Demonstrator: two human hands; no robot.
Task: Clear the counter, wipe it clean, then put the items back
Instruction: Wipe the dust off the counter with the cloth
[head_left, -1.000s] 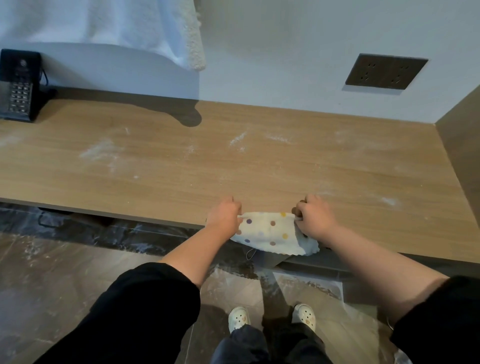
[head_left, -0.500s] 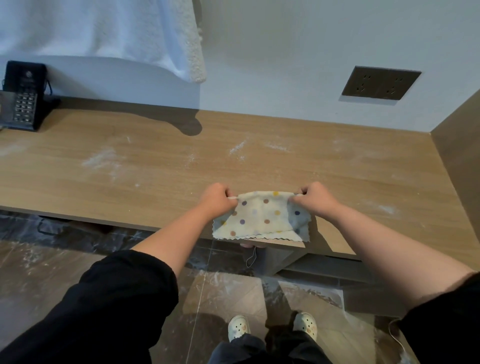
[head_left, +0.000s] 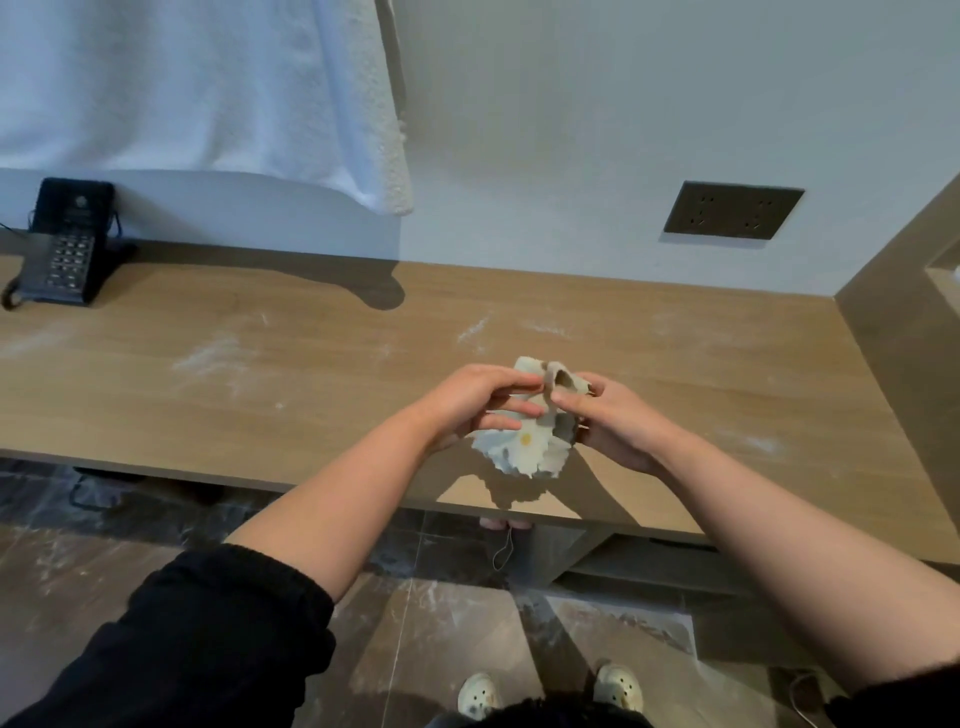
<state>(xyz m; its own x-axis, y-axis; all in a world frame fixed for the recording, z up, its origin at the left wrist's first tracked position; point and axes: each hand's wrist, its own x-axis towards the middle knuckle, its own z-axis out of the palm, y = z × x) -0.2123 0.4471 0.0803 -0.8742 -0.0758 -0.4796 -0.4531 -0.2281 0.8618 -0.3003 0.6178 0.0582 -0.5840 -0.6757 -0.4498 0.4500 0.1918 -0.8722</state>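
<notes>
A small white cloth with coloured dots (head_left: 524, 449) hangs bunched up in the air above the front part of the wooden counter (head_left: 311, 395). My left hand (head_left: 470, 402) pinches its upper edge from the left. From the right, my right hand (head_left: 610, 421) pinches the same bunched top, and the two hands almost touch. White powder smears lie scattered over the counter top.
A black desk phone (head_left: 65, 244) stands at the counter's far left against the wall. A white towel (head_left: 197, 88) hangs above it. A dark socket panel (head_left: 732, 210) sits in the wall, and a wooden side panel (head_left: 904, 332) closes the counter on the right.
The cloth was stretched flat between my two hands at the counter's front edge. Both hands have risen and come together, and the cloth is now gathered into a bunch.
</notes>
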